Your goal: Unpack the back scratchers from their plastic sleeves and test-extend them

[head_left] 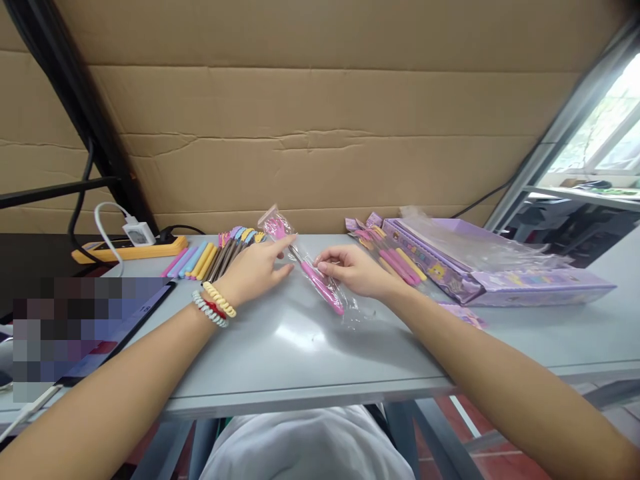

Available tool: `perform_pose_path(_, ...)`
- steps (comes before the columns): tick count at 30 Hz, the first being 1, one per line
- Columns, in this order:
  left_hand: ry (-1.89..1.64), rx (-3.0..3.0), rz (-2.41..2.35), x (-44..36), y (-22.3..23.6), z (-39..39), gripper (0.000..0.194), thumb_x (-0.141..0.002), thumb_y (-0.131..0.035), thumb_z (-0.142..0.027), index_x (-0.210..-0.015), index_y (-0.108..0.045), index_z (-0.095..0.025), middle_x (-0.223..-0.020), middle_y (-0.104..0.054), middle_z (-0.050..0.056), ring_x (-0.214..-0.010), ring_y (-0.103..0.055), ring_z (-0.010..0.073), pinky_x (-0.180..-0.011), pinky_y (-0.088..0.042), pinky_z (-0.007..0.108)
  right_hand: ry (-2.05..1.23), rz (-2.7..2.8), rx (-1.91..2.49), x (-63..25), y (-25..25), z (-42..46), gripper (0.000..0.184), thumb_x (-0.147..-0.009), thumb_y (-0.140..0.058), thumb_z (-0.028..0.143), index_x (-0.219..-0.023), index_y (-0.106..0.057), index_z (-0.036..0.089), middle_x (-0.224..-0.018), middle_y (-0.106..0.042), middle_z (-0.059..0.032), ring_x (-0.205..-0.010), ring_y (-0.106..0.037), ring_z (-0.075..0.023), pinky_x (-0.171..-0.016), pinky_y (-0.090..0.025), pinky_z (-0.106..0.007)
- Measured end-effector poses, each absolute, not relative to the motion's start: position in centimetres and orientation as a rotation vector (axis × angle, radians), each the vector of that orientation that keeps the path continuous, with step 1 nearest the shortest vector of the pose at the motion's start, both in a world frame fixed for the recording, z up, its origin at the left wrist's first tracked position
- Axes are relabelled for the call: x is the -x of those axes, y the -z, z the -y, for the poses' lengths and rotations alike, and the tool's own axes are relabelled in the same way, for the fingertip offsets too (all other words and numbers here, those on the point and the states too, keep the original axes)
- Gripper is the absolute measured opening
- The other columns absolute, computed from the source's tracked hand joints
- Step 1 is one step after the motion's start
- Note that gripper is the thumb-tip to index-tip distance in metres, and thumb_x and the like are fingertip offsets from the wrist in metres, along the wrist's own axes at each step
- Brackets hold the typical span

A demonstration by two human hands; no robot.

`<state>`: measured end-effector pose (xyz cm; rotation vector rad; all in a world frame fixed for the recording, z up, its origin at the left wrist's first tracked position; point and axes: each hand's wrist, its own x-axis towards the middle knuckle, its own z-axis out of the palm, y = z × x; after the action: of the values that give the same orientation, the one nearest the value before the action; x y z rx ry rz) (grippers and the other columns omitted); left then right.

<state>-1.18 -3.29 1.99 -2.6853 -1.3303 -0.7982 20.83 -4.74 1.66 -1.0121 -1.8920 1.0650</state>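
Between my hands a pink back scratcher (320,287) with a metal shaft lies slantwise on the table in a clear plastic sleeve (353,311). My left hand (257,268) is open, its index finger stretched onto the sleeve near the scratcher's pink head (278,229) and its thumb apart. With thumb and fingers pinched together, my right hand (350,268) grips the sleeve's edge beside the handle. Left of this, unwrapped back scratchers (203,260) with pink, purple, blue and yellow handles lie in a row, partly behind my left hand. Several wrapped ones (395,257) are to the right.
A purple printed box (460,280) with clear plastic film (480,243) stands at the right. A small purple packet (463,315) lies before it. At the left are a yellow power strip (165,249), a white charger (139,232) and a tablet (115,327). Cardboard (320,100) forms the back wall.
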Motion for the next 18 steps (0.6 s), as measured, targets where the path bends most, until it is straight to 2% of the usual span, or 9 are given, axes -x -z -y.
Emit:
perform_pose_path(2, 0.975, 2.738, 1.393, 0.9, -2.1, 3.3, 0.055, -0.082, -0.053, -0.034, -0.135, -0.043, -0.021, -0.098, -0.069, 0.006, -0.090, -0.064, 0.0212, -0.083, -0.047, 0.035, -1.030, 1.889, 1.022, -20.9, -1.5, 4.6, 0.022, -0.077, -0.063, 0.037, -0.082, -0.063, 0.016, -0.067, -0.058, -0.0002, -0.057, -0.053, -0.0113, -0.055, -0.045, -0.026)
perform_pose_path(5, 1.475, 2.687, 1.853, 0.3, -2.3, 3.2, 0.058, -0.077, -0.060, -0.032, -0.128, -0.036, -0.018, -0.092, -0.069, 0.005, -0.077, -0.065, 0.0184, -0.070, -0.050, 0.032, -0.879, 1.869, 1.071, -20.9, -1.6, 4.6, 0.020, -0.081, -0.059, 0.036, -0.082, -0.060, 0.017, -0.069, -0.058, -0.0006, -0.058, -0.053, -0.0115, -0.054, -0.043, -0.025)
perform_pose_path(7, 1.748, 2.656, 2.187, -0.1, -2.3, 3.1, 0.052, -0.077, -0.062, -0.038, -0.119, -0.038, -0.018, -0.088, -0.068, 0.006, -0.066, -0.064, 0.0167, -0.058, -0.049, 0.029, -0.792, 1.854, 1.065, -20.9, -1.6, 4.7, 0.018, -0.082, -0.057, 0.035, -0.083, -0.058, 0.017, -0.073, -0.059, -0.0012, -0.059, -0.053, -0.0108, -0.054, -0.043, -0.025)
perform_pose_path(9, 1.862, 2.837, 2.317, -0.3, -2.2, 3.0, 0.044, -0.076, -0.064, -0.046, -0.105, -0.046, -0.018, -0.089, -0.067, 0.008, -0.062, -0.064, 0.0153, -0.052, -0.047, 0.027, -0.829, 1.854, 1.003, -20.8, -1.7, 4.9, 0.019, -0.082, -0.059, 0.036, -0.085, -0.057, 0.017, -0.076, -0.060, -0.0016, -0.060, -0.054, -0.0106, -0.055, -0.044, -0.025)
perform_pose_path(11, 1.965, 3.101, 2.180, -0.4, -1.9, 2.9, 0.039, -0.073, -0.069, -0.048, -0.089, -0.052, -0.016, -0.085, -0.066, 0.008, -0.064, -0.064, 0.0150, -0.050, -0.047, 0.025, -0.981, 1.856, 0.927, -20.7, -1.7, 5.0, 0.023, -0.080, -0.062, 0.038, -0.087, -0.057, 0.018, -0.076, -0.060, -0.0016, -0.061, -0.057, -0.0117, -0.057, -0.048, -0.026)
perform_pose_path(13, 2.160, 3.207, 1.922, -0.4, -1.7, 2.8, 0.036, -0.069, -0.075, -0.043, -0.077, -0.054, -0.015, -0.073, -0.063, 0.005, -0.063, -0.063, 0.0139, -0.052, -0.048, 0.024, -1.123, 1.828, 0.890, -20.6, -1.7, 5.0, 0.028, -0.078, -0.065, 0.042, -0.089, -0.058, 0.018, -0.076, -0.061, -0.0022, -0.063, -0.060, -0.0129, -0.057, -0.050, -0.027)
perform_pose_path(15, 2.391, 3.102, 1.763, -0.2, -1.8, 2.7, 0.034, -0.067, -0.078, -0.038, -0.071, -0.054, -0.014, -0.063, -0.061, 0.002, -0.059, -0.061, 0.0122, -0.054, -0.050, 0.024, -1.201, 1.735, 0.894, -20.6, -1.9, 4.8, 0.031, -0.077, -0.065, 0.046, -0.088, -0.059, 0.017, -0.078, -0.063, -0.0032, -0.063, -0.061, -0.0130, -0.056, -0.052, -0.027)
perform_pose_path(18, 2.791, 2.702, 1.666, 0.5, -2.5, 2.2, 0.029, -0.067, -0.078, -0.031, -0.071, -0.055, -0.013, -0.060, -0.060, 0.000, -0.055, -0.060, 0.0099, -0.056, -0.052, 0.023, -1.266, 1.517, 0.939, -21.3, -2.3, 4.1, 0.029, -0.075, -0.063, 0.044, -0.082, -0.059, 0.016, -0.076, -0.063, -0.0045, -0.061, -0.062, -0.0150, -0.053, -0.053, -0.029)
